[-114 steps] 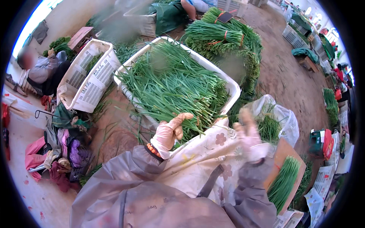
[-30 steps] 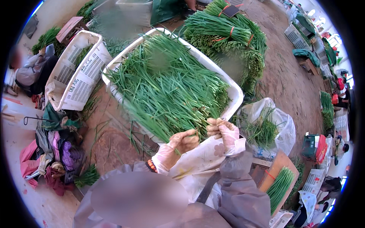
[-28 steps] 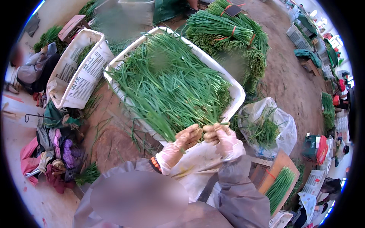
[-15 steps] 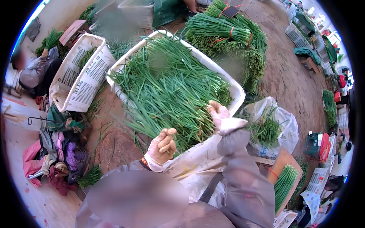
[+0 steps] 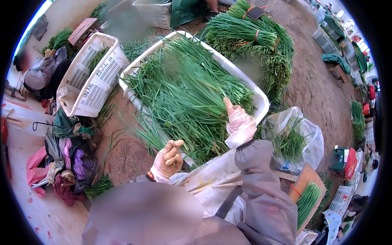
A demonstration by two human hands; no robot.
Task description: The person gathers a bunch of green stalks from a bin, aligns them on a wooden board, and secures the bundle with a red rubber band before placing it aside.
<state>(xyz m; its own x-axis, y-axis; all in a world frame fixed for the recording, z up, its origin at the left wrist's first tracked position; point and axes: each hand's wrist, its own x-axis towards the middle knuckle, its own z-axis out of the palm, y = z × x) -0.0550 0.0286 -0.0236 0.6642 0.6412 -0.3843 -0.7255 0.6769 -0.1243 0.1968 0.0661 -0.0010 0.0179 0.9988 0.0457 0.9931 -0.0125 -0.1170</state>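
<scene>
A large white crate in front of me is heaped with long green chives. My right hand, in a pale stained glove, reaches over its right side. The forefinger stretches toward the far left, where a few blurred stalks meet the fingertips; the other fingers are bent and partly hidden. My left hand, gloved too, is at the near left corner of the crate. Its fingers are curled together, and no stalk shows in them.
Bundled chives with red ties are stacked beyond the crate. A clear plastic bag of loose chives is at right, near a board with a bundle. Left are a white basket, piled cloths and a seated person.
My right hand has moved farther over the heap, and leaves now lie across the cut ends seen before. My left hand stays curled near the corner. The view has shifted slightly.
</scene>
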